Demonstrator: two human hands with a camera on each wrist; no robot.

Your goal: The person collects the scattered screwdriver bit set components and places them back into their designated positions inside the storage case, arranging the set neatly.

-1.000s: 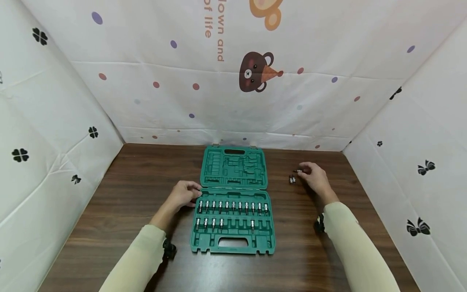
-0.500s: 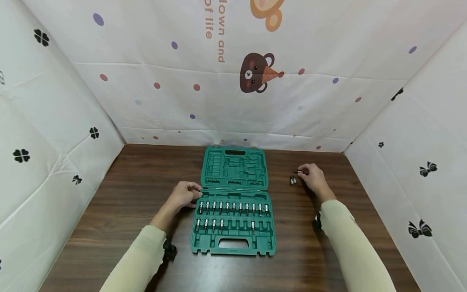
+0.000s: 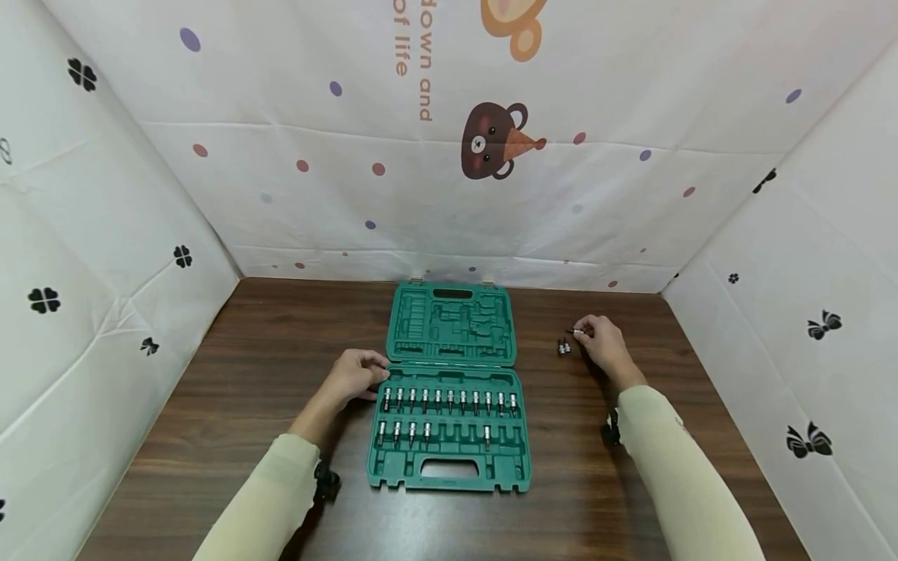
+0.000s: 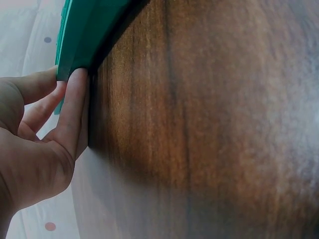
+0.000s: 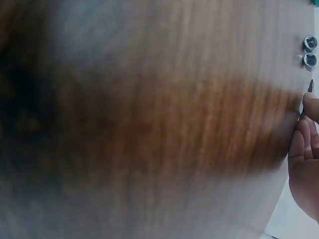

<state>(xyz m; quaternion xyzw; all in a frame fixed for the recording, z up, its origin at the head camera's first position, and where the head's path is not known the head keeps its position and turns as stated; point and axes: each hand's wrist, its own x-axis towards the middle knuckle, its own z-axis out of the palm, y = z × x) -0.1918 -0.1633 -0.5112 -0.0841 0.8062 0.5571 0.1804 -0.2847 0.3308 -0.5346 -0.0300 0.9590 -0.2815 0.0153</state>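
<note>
A green socket case (image 3: 449, 448) lies unfolded on the wooden table, its tray holding two rows of silver bit sockets (image 3: 450, 400). My left hand (image 3: 354, 375) grips the case's left side near the hinge; in the left wrist view the thumb and fingers meet the green edge (image 4: 82, 45). To the right of the case, my right hand (image 3: 605, 343) pinches a small bit socket (image 3: 577, 331) between thumb and fingertips, its dark tip (image 5: 311, 85) showing in the right wrist view. Two more bit sockets (image 3: 564, 347) rest side by side on the table close by.
The case lid (image 3: 450, 321), with moulded recesses, lies back toward the rear wall. Several slots in the tray's front row hold no socket. White printed cloth walls (image 3: 351, 195) border the dark wooden table (image 3: 281, 327) at the back and both sides.
My right hand shifts very slightly, still pinching the bit socket near the other two. The left hand keeps its place on the case edge.
</note>
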